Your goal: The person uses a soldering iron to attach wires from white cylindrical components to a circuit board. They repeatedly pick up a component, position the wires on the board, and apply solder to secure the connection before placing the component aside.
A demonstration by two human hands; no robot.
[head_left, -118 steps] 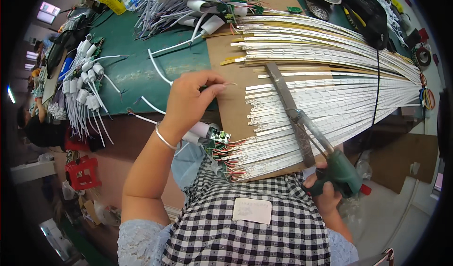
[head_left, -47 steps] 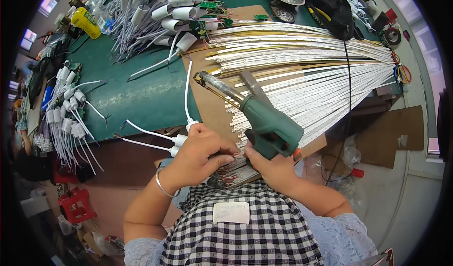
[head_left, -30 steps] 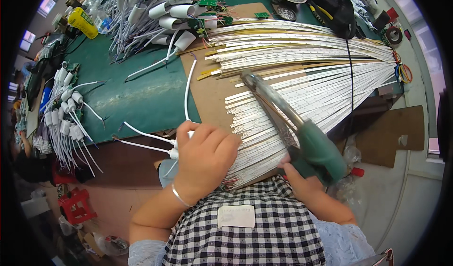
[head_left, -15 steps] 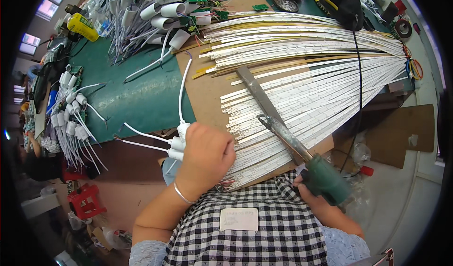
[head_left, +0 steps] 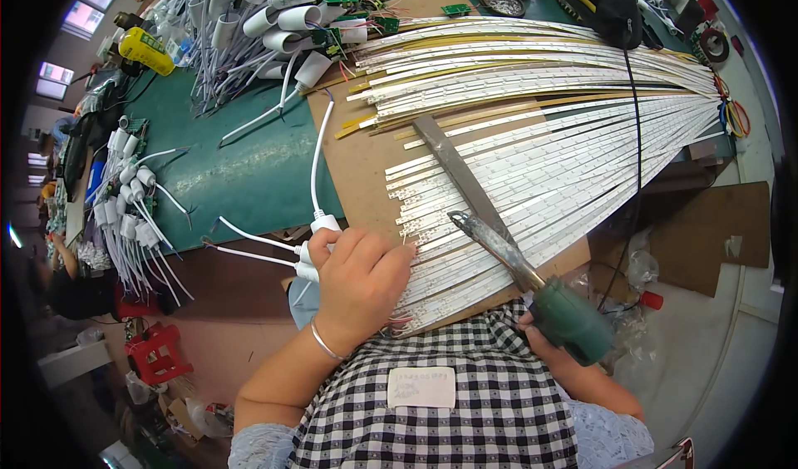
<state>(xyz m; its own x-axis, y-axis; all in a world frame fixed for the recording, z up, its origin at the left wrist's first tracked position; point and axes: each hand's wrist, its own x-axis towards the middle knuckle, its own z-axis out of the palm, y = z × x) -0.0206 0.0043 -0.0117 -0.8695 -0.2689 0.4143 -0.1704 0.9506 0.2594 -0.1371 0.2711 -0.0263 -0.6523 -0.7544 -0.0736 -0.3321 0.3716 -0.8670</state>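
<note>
My left hand (head_left: 359, 273), a bracelet at its wrist, is closed with its fingers curled over white plastic end caps (head_left: 322, 222) with white cables, at the near edge of the strips. The inner ends of these caps are hidden under the hand. My right hand (head_left: 544, 340) grips the green handle of a soldering iron (head_left: 573, 319), mostly behind it. The iron's metal tip points up and left over white LED strips (head_left: 499, 178), which fan out from a tied bundle at the right. A flat grey metal bar (head_left: 460, 165) lies across the strips.
Many white end caps with green circuit boards (head_left: 287, 18) are heaped at the back left; another pile (head_left: 125, 190) lies at the left. A yellow bottle (head_left: 145, 49) stands behind. The iron's black cord (head_left: 636, 136) crosses the right side. A red stool (head_left: 158, 354) stands below left.
My left hand has turned slightly, with its fingers now more spread along the caps and the thumb side showing. The soldering iron has shifted slightly left and down.
</note>
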